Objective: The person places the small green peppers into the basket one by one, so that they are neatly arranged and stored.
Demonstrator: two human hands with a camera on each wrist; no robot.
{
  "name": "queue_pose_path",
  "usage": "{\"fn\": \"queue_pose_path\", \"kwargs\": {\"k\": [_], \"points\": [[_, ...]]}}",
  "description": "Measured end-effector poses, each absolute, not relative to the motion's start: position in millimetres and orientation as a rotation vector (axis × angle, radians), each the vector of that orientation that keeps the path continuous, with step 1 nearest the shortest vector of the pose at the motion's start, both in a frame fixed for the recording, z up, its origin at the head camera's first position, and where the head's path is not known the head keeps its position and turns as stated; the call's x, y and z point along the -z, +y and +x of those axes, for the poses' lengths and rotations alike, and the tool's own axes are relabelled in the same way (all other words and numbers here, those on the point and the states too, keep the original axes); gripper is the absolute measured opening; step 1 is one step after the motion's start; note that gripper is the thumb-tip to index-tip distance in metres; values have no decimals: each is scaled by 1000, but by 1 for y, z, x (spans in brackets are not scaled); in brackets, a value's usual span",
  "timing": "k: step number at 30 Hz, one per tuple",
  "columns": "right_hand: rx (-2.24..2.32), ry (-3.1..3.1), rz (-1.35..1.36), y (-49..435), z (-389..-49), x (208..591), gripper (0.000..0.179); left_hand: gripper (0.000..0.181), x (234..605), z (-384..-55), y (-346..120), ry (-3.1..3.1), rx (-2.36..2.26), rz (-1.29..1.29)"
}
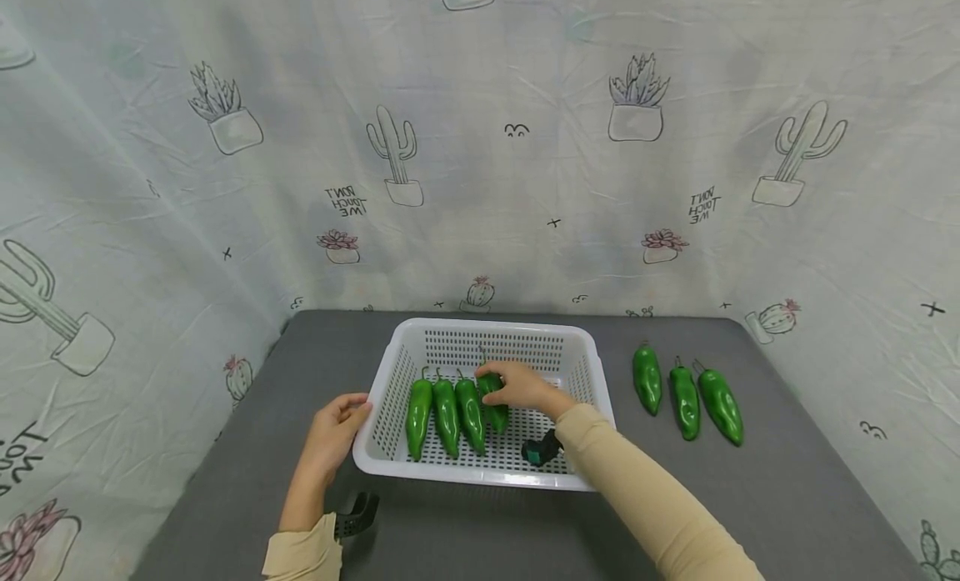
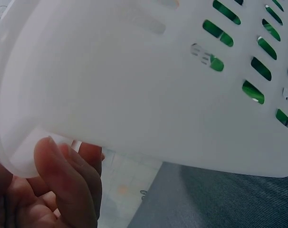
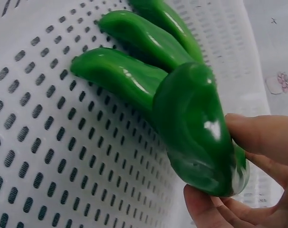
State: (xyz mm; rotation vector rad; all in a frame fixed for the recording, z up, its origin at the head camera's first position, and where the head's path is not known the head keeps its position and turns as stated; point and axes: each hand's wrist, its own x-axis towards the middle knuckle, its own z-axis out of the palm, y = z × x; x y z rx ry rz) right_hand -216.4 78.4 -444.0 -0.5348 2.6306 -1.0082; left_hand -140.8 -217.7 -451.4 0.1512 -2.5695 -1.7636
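Four peppers in basket, right grip on one

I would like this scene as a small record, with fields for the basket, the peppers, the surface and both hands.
Container: white perforated plastic basket
Inside: four long green peppers, side by side
Outside: three more green peppers, right of the basket
Surface: dark grey tabletop
Left hand: grips the basket's left rim
Right hand: holds the rightmost pepper inside
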Motion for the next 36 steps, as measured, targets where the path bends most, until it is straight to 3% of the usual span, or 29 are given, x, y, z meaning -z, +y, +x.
{"fn": "queue_pose_path", "kwargs": {"k": [36], "points": [[836, 2533, -549, 73, -217, 453, 61, 33, 455, -141, -218, -2563, 1773, 134]]}}
